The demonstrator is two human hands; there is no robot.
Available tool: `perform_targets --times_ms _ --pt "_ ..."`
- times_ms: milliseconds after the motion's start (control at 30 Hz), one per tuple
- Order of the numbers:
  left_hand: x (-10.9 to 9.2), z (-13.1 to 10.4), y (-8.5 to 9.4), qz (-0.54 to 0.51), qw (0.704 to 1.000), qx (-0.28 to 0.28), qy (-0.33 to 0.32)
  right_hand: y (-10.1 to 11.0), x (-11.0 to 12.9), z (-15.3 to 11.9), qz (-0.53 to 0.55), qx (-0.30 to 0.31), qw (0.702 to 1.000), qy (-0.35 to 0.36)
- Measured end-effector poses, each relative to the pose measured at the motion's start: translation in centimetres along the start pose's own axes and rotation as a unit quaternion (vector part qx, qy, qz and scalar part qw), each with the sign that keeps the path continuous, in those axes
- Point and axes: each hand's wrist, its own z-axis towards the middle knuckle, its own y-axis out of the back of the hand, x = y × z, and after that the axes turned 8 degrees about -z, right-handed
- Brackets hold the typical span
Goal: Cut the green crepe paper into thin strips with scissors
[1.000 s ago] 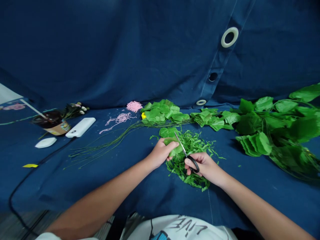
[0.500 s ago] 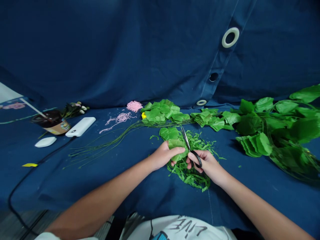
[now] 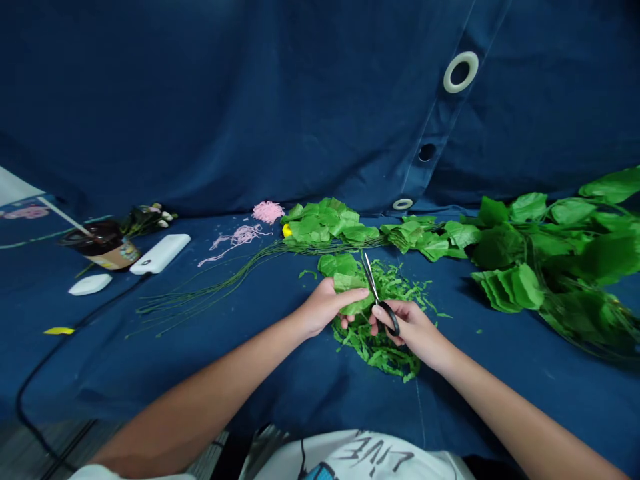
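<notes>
My left hand (image 3: 327,308) pinches a green paper leaf (image 3: 352,288), its thumb lying across the top. Black-handled scissors (image 3: 371,277) are in my right hand (image 3: 404,321), with the fingers through the handles. The blades point away from me along the leaf's right edge, a narrow gap between them. Under both hands lies a heap of curled green paper trimmings (image 3: 385,353). Another green leaf (image 3: 337,265) rests just beyond the held one. Whether the held piece is one sheet or several is unclear.
Bunched leaves (image 3: 325,223) with long green stems (image 3: 220,287) run along the back. More leaves (image 3: 510,290) fill the right. Pink shreds (image 3: 269,212), a white power bank (image 3: 161,253) with a black cable (image 3: 95,310), and a dark cup with a straw (image 3: 107,250) stand left.
The scissors have shifted slightly left and their blades are a little further apart. The held leaf has turned slightly in my left hand. Other things stay where they were.
</notes>
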Motion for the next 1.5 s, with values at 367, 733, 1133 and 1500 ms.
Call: perform_targets --times_ms 367,733,1133,1500 --pt "-0.4 -0.5 -0.4 0.008 0.991 0.127 -0.031 0.3 0.7 -0.2 -0.008 -0.039 0.998 0.039" --pt "0.2 0.3 0.0 0.007 0.998 -0.037 -0.05 0.2 0.5 -0.4 -0.023 -0.001 1.0 0.021" --pt "0.3 0.5 0.5 -0.022 0.996 -0.066 -0.049 0.0 1.0 -0.7 -0.033 0.04 0.999 0.012" --pt "0.1 0.3 0.5 0.014 0.996 -0.047 -0.074 -0.1 1.1 -0.8 -0.033 0.066 0.997 0.007"
